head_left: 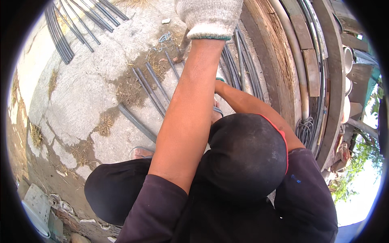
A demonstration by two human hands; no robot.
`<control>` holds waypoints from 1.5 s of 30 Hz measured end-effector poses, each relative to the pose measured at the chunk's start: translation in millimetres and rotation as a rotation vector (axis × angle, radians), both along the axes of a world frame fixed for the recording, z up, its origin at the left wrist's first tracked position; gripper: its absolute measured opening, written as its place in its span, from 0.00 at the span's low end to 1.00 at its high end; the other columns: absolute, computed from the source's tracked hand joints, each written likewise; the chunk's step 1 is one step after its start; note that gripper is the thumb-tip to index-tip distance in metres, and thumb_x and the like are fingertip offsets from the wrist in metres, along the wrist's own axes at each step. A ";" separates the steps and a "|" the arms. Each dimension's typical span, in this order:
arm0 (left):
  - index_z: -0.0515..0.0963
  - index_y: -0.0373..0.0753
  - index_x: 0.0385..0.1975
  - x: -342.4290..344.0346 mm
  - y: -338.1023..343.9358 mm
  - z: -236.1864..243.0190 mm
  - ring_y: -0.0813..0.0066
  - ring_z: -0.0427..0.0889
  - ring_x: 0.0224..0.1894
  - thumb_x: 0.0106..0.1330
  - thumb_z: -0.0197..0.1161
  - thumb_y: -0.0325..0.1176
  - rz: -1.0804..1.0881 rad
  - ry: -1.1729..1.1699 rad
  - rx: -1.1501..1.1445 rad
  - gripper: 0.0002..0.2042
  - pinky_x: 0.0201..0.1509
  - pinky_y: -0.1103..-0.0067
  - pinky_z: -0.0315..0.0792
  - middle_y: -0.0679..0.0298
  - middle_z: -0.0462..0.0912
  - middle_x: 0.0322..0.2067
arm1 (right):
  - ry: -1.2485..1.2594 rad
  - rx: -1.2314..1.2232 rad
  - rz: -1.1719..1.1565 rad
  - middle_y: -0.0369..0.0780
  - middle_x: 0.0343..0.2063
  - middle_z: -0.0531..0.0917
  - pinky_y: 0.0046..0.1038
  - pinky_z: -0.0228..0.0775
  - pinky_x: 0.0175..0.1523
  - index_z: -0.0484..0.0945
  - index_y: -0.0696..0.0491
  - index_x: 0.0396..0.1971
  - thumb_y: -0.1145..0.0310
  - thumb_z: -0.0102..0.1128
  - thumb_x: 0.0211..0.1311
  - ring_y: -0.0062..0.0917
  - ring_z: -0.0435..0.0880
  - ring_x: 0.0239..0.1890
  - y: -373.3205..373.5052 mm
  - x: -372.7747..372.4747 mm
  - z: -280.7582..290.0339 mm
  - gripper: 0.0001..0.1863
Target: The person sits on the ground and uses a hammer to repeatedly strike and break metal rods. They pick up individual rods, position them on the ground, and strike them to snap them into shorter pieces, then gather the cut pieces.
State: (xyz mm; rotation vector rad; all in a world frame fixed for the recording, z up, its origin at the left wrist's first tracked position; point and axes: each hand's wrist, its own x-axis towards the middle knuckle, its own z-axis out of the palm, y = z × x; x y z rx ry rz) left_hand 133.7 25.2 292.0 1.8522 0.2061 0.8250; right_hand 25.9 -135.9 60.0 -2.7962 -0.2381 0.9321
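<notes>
My left hand (210, 18), in a whitish knit glove with a green-edged cuff, reaches to the top edge of the view, where its fingers are cut off. Just below and left of that glove is a brown, worn-looking piece (183, 47); whether the hand touches it is unclear. My right hand (220, 75) lies mostly behind my left forearm, and only a bit of its glove and green cuff shows. Thin dark grey rods (148, 87) lie on the ground under and beside my left forearm. More dark rods (243, 60) run just right of the gloves.
Bundles of dark rods (60, 36) lie at the far left on cracked concrete (77, 89). A thicker grey pipe (137, 121) rests by my sandalled foot (142, 152). Timber beams (279, 60), a coil of wire (304, 131) and white pipe ends (347, 60) line the right side.
</notes>
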 end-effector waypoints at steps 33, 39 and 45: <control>0.73 0.31 0.61 -18.2 -3.8 -15.0 0.81 0.81 0.34 0.76 0.68 0.40 0.108 -0.305 0.174 0.23 0.37 0.86 0.76 0.63 0.81 0.35 | -0.482 1.410 -0.659 0.35 0.19 0.76 0.31 0.68 0.24 0.81 0.52 0.32 0.53 0.53 0.79 0.25 0.71 0.14 -16.0 375.7 196.1 0.20; 0.68 0.32 0.65 -38.0 11.0 -18.7 0.78 0.80 0.43 0.78 0.65 0.40 0.130 -0.206 0.245 0.25 0.46 0.84 0.76 0.61 0.78 0.44 | -0.205 1.293 -0.568 0.36 0.20 0.76 0.32 0.68 0.25 0.81 0.52 0.33 0.53 0.54 0.78 0.26 0.72 0.16 122.5 420.1 85.4 0.19; 0.63 0.34 0.69 -49.2 26.1 -20.4 0.76 0.78 0.52 0.79 0.62 0.41 0.143 -0.120 0.331 0.27 0.54 0.83 0.77 0.59 0.75 0.53 | -0.141 1.173 -0.507 0.37 0.21 0.76 0.33 0.68 0.26 0.82 0.53 0.33 0.53 0.55 0.77 0.27 0.73 0.18 174.5 415.6 32.0 0.19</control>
